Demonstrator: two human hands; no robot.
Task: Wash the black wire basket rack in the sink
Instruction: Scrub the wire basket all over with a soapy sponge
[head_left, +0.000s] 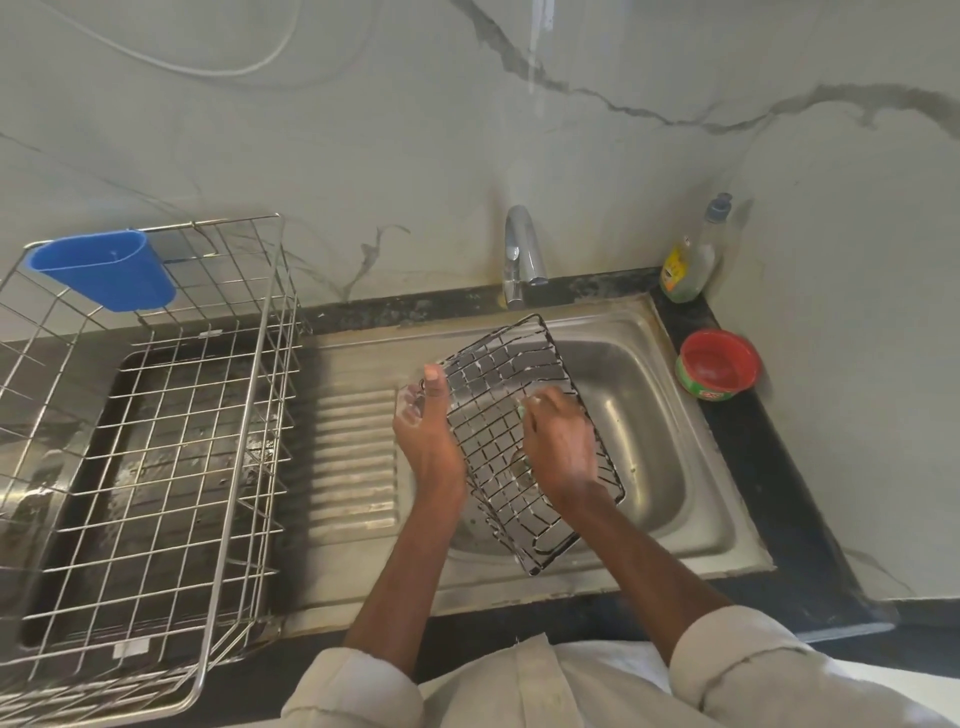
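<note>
**Ana:** Head view first: what does the black wire basket rack (511, 415) look like?

**Ben:** A shallow rectangular grid of thin dark wire with a low raised rim. White suds cling to many of the squares. It is tilted, its far end up near the tap (522, 260) and its near end down over the front of the sink (670, 467).

**Ana:** So it's in the basin?

**Ben:** Held over it, partly inside. I cannot tell whether the low corner touches the steel.

**Ana:** And the hands?

**Ben:** The left hand (426, 421) grips the rack's left edge, thumb pointing up along the wire, fingers wrapped behind and soapy. The right hand (558, 441) lies on the mesh with its fingers curled around a small pale green scrubber (524, 408), mostly hidden, pressed to the grid.

**Ana:** What's around it?

**Ben:** A ribbed drainboard (353, 457) just left of the basin. Farther left, a large steel wire dish basket (150, 441) with a blue plastic cup (104, 270) hooked on its back rim. To the right, on the black counter (769, 467), a red-lidded green tub (719, 366) and, in the corner, a bottle of dish liquid (691, 265).
</note>
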